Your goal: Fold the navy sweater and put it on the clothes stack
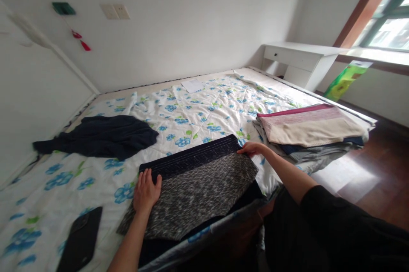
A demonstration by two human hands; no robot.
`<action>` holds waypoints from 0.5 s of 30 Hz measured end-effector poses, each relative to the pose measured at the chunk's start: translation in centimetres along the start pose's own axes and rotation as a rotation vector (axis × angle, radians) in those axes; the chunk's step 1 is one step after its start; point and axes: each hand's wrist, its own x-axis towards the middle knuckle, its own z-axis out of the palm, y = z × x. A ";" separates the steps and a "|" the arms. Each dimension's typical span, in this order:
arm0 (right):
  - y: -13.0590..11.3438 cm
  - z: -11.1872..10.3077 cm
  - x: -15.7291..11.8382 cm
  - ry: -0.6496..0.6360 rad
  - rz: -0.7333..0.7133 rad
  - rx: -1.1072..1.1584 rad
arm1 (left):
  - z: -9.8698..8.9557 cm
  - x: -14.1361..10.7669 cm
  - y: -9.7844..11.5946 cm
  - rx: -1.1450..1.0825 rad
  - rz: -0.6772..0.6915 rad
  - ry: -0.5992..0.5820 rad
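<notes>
A dark grey speckled knit garment [201, 187] with a navy striped band lies folded at the front edge of the bed. My left hand [147, 190] rests on its left end, fingers spread flat over the navy band. At the garment's right end my right hand [252, 149] pinches the corner between thumb and fingers. Dark navy cloth [249, 198] shows under the garment's lower right side. Further back on the left lies a crumpled navy garment [108, 136]. To the right is a stack of folded clothes [306, 127], with a cream, pink and red knit on top.
A black phone [81, 238] lies at the front left on the flowered sheet [182, 121]. White paper [192, 85] is near the wall. A white desk [297, 59] stands behind the bed's right corner, with a green bag [345, 80] beside it.
</notes>
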 end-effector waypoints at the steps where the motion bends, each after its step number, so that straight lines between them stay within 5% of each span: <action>1: 0.2 0.2 -0.5 -0.021 0.016 0.013 | 0.0 0.0 0.1 -0.001 0.002 -0.001; 6: 2.2 1.8 -3.1 -0.229 0.115 0.065 | 0.0 0.1 0.3 -0.003 -0.016 -0.007; 15: 3.6 2.6 -6.8 -0.066 0.029 0.041 | 0.1 0.4 0.2 -0.014 -0.005 -0.017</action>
